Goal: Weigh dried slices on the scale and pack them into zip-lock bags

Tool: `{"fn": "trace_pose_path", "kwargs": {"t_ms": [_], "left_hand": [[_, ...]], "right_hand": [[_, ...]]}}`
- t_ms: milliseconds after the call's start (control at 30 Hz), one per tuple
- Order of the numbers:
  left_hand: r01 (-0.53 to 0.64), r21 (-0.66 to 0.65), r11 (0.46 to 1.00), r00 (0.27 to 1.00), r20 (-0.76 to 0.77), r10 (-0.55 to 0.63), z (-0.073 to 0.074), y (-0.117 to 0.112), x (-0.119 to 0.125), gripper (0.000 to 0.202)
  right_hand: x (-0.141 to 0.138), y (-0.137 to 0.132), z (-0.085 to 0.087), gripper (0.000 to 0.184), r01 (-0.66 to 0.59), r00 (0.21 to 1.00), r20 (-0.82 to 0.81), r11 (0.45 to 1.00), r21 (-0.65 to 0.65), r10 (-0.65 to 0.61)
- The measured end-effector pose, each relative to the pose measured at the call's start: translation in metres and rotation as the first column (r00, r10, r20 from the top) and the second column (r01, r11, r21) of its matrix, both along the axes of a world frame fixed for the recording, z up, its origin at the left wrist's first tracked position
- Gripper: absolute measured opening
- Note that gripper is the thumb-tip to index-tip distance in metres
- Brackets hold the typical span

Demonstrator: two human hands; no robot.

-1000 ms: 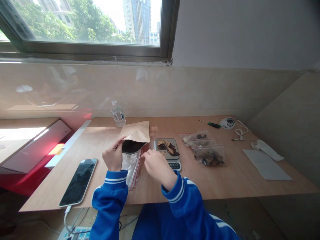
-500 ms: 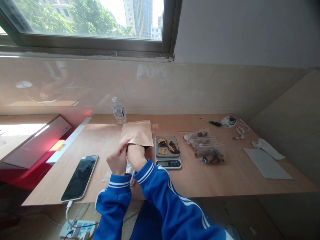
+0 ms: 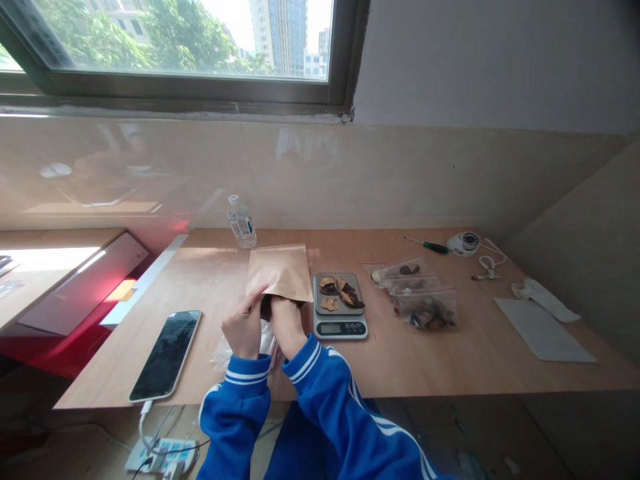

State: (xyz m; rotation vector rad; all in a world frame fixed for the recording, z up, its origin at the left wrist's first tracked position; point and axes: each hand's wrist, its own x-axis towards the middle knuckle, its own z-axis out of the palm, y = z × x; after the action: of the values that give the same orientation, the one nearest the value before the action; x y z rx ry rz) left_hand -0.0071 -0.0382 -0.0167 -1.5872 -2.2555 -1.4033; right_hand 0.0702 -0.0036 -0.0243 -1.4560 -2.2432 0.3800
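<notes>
My left hand pinches the edge of a brown paper bag by its opening, which faces me. Inside that opening is my right hand; the wrist shows, but the fingers are hidden by the paper. Dark material or the bag's dark inside shows between the two hands. Just right of the bag stands a small digital scale, with several dried brown slices on its plate. Below my hands lie clear plastic bags, partly covered by my wrists.
Zip bags of dark dried pieces lie right of the scale. Farther right are a screwdriver, a small dome camera, a cable and a white sheet. A water bottle stands behind; a phone is at left, plugged in.
The view has shifted slightly, so everything sits a little farther right. The bag's mouth gapes wider beside my left hand. My right hand stays inside the bag.
</notes>
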Motion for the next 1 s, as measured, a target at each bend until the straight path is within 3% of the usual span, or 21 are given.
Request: {"fn": "trace_pose_path", "kwargs": {"t_ms": [100,167,333,467,633,733,867,1000], "left_hand": [[0.020,0.002,1.000,0.999,0.029,-0.020,0.002,-0.001,0.000,0.023],[0.036,0.003,0.999,0.999,0.040,-0.036,0.001,-0.001,-0.001,0.023],[0.065,0.000,0.998,0.996,0.057,-0.065,-0.002,-0.001,-0.002,0.024],[0.062,-0.006,0.998,0.996,0.062,-0.061,-0.003,-0.001,0.002,0.023],[0.048,-0.031,0.998,0.996,0.073,-0.046,-0.001,0.002,0.006,0.023],[0.047,-0.043,0.998,0.996,0.081,-0.043,-0.001,0.005,0.005,0.023],[0.048,-0.033,0.998,0.995,0.085,-0.045,-0.003,0.009,0.001,0.022],[0.035,-0.036,0.999,0.997,0.066,-0.033,-0.004,0.010,-0.001,0.023]], "right_hand": [[0.012,-0.020,0.003,0.026,0.058,0.997,-0.040,0.997,-0.047,-0.060],[0.024,-0.034,0.005,0.022,0.063,0.983,-0.173,0.998,-0.016,-0.065],[0.056,-0.058,0.004,0.016,0.105,0.832,-0.552,0.993,0.052,-0.060],[0.066,-0.056,0.004,0.013,0.190,0.777,-0.618,0.980,0.059,-0.114],[0.066,-0.050,0.010,0.014,0.143,0.713,-0.698,0.989,0.041,-0.074],[0.082,-0.051,0.008,0.016,0.120,0.667,-0.740,0.993,-0.006,-0.085],[0.125,-0.051,-0.005,0.022,0.135,0.692,-0.711,0.990,-0.042,-0.125],[0.161,-0.044,-0.023,0.022,0.224,0.800,-0.573,0.975,0.014,-0.176]]}}
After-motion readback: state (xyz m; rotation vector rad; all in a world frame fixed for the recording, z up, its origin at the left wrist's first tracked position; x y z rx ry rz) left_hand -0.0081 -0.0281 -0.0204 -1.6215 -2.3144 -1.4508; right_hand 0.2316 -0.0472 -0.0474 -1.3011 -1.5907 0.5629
